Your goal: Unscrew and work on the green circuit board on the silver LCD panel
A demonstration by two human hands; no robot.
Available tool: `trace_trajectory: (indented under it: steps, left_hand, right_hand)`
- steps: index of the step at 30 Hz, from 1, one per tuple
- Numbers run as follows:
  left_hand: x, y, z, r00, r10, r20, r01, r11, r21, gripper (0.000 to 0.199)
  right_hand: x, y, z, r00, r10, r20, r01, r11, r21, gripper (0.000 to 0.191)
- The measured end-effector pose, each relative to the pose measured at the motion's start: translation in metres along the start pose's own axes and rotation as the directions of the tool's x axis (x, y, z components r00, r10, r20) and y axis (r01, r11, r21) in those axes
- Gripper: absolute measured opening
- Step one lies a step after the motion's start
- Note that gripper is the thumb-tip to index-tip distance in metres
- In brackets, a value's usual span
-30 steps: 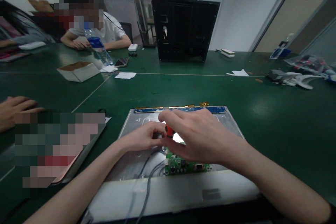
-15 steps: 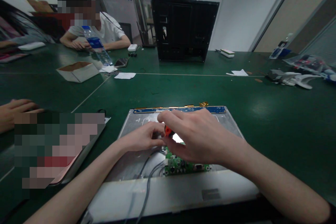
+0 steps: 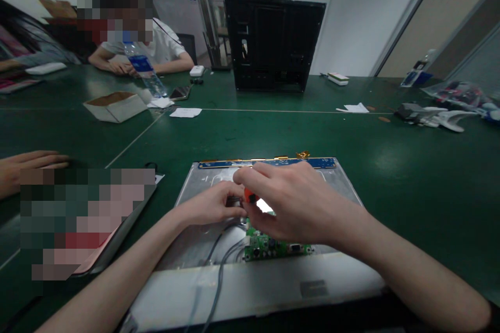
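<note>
A silvery panel (image 3: 332, 192) lies in front of me, with a blue strip board (image 3: 269, 163) along its far edge and a green circuit board (image 3: 258, 247) near its middle. My right hand (image 3: 285, 197) is closed round the red-and-black handle of a screwdriver (image 3: 250, 196), above the green board; the tool's tip is hidden. Just left of the handle, my left hand (image 3: 214, 203) has its fingers pressed together near the tip, and what they hold, if anything, is hidden. Grey cables (image 3: 221, 276) run from the green board toward me over the white lower strip.
A co-worker's hand (image 3: 31, 166) rests at the left, beside a blurred-out device (image 3: 97, 223). Farther back are a paper box (image 3: 117, 106), a bottle (image 3: 146, 70), a black monitor back (image 3: 273, 41) and a seated person (image 3: 164, 47). White tools (image 3: 433, 114) lie at the right.
The red-and-black handle has turned slightly in my right hand. The co-worker's hand at the left has moved slightly to the right. My left hand has hardly moved.
</note>
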State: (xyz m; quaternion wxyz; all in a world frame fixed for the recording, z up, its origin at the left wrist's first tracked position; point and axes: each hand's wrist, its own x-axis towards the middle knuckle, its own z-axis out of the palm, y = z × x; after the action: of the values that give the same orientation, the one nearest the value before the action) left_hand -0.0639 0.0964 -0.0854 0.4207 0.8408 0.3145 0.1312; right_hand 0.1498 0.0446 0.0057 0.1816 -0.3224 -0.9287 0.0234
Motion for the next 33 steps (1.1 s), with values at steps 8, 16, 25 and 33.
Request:
trace_trajectory:
  steps: [8,16,25,33]
  left_hand:
    - [-0.0015,-0.0016,0.0002,0.999,-0.027,-0.019,0.028,0.998,0.056,0.016]
    - [0.0008,-0.0032,-0.0007,0.999,0.050,0.006,-0.050,0.998,0.037,0.013]
    - [-0.0014,-0.0042,0.0005,1.000,0.014,-0.025,-0.012,0.997,0.073,0.018]
    - [-0.0001,-0.0046,0.0000,0.999,0.037,-0.004,-0.037,0.998,0.059,0.012]
  right_hand:
    - [0.0013,0.0004,0.0006,1.000,0.025,0.012,-0.024,0.999,-0.031,0.021]
    - [0.0003,0.0003,0.0018,1.000,0.009,-0.012,-0.009,1.000,-0.007,0.022]
    - [0.0010,-0.0002,0.0018,1.000,0.024,-0.005,-0.025,0.999,-0.038,0.020]
    - [0.0004,0.0010,0.0024,1.000,0.019,-0.011,-0.019,0.999,-0.031,0.022]
